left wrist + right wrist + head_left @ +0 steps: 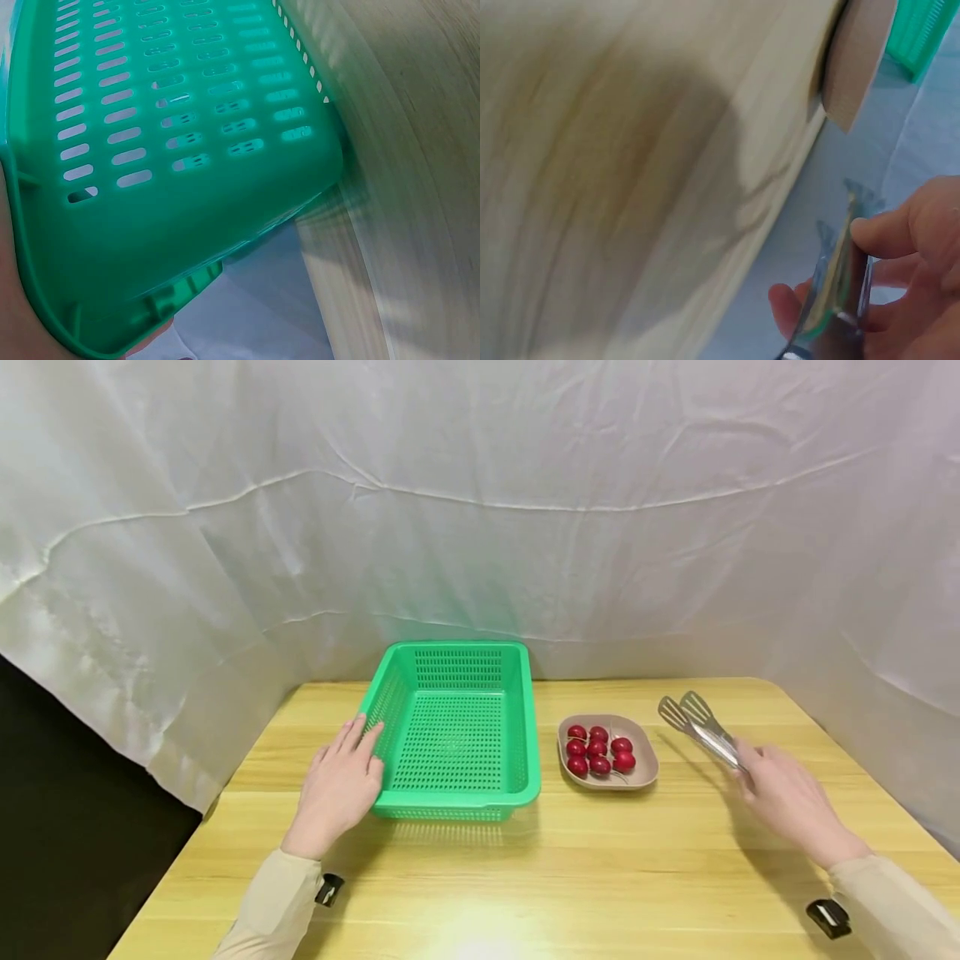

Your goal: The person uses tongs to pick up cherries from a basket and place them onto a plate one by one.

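Observation:
My left hand (341,781) holds the left rim of a green plastic basket (528,727) near its front corner. From the left wrist, the basket's slotted wall (187,217) fills much of the view, with fingertips showing past the rim. My right hand (787,797) grips metal tongs (708,735) with slotted heads, raised over the table right of a pinkish-beige dish (637,781). The tong heads stand apart with nothing between them. Several dark red cherries (597,749) lie in the dish. In the right wrist view, thumb and fingers pinch the tongs (836,300) from both sides.
The basket and dish stand on a light wooden table (600,868), the dish a short way right of the basket. White cloth (480,527) hangs behind the table and along its sides. A dark area (67,818) lies beyond the left edge.

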Action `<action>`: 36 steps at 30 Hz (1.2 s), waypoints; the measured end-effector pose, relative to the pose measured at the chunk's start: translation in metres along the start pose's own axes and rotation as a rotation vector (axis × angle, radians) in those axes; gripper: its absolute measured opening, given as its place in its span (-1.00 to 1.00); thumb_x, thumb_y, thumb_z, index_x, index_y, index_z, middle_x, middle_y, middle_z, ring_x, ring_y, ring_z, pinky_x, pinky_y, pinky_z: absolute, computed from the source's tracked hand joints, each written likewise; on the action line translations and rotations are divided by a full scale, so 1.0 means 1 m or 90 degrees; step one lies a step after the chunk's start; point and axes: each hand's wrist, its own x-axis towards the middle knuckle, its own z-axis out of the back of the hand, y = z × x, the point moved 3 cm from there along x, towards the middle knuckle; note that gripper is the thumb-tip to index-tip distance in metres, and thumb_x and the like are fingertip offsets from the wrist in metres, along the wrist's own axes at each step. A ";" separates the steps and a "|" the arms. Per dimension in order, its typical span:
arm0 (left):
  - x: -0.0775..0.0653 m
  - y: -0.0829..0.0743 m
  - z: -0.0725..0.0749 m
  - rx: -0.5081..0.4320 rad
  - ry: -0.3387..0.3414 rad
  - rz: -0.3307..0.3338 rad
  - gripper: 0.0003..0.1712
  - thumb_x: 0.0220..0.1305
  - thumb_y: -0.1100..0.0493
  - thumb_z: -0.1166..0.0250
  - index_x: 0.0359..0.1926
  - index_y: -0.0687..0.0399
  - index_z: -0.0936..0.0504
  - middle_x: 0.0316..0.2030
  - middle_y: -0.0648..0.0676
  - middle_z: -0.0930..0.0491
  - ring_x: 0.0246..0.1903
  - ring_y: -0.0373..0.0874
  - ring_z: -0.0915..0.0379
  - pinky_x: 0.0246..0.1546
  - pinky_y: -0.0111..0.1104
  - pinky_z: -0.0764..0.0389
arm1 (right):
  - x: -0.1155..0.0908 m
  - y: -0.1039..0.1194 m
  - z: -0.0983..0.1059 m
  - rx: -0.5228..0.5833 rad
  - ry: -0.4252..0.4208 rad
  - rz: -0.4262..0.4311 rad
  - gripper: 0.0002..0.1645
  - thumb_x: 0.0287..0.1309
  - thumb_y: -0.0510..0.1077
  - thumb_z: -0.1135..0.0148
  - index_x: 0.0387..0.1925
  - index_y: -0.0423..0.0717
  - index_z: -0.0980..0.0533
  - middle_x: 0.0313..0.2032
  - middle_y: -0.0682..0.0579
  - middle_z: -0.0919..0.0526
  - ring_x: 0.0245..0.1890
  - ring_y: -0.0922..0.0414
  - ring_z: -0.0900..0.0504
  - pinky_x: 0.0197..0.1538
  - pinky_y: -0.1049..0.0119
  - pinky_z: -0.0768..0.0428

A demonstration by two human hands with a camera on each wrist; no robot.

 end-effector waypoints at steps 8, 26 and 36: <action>0.000 0.000 -0.001 -0.002 -0.001 0.001 -0.39 0.47 0.11 0.21 0.49 0.13 -0.20 0.50 0.24 -0.01 0.47 0.22 0.15 0.34 0.24 0.02 | -0.003 -0.006 -0.010 0.012 0.068 -0.062 -0.85 0.20 -0.28 -0.18 -0.31 -0.30 -0.39 -0.61 -0.01 -0.36 -0.68 0.09 -0.28 -0.71 0.27 -0.29; 0.007 0.002 -0.002 0.005 0.004 -0.004 -0.39 0.47 0.11 0.22 0.48 0.15 -0.21 0.49 0.25 -0.02 0.47 0.22 0.14 0.33 0.25 -0.03 | -0.002 -0.006 -0.024 0.034 0.138 -0.139 -0.74 0.26 -0.12 -0.17 -0.46 -0.19 -0.38 -0.59 0.01 -0.38 -0.64 0.06 -0.34 -0.67 0.22 -0.28; 0.012 0.010 0.008 -0.050 0.025 0.000 -0.32 0.39 0.11 0.00 0.47 0.24 -0.17 0.44 0.35 -0.09 0.40 0.33 -0.01 0.29 0.29 -0.06 | 0.000 0.000 -0.020 0.039 0.107 -0.144 -0.53 0.38 0.12 -0.09 -0.27 -0.27 -0.44 -0.52 -0.17 -0.52 -0.58 -0.11 -0.50 -0.65 0.05 -0.44</action>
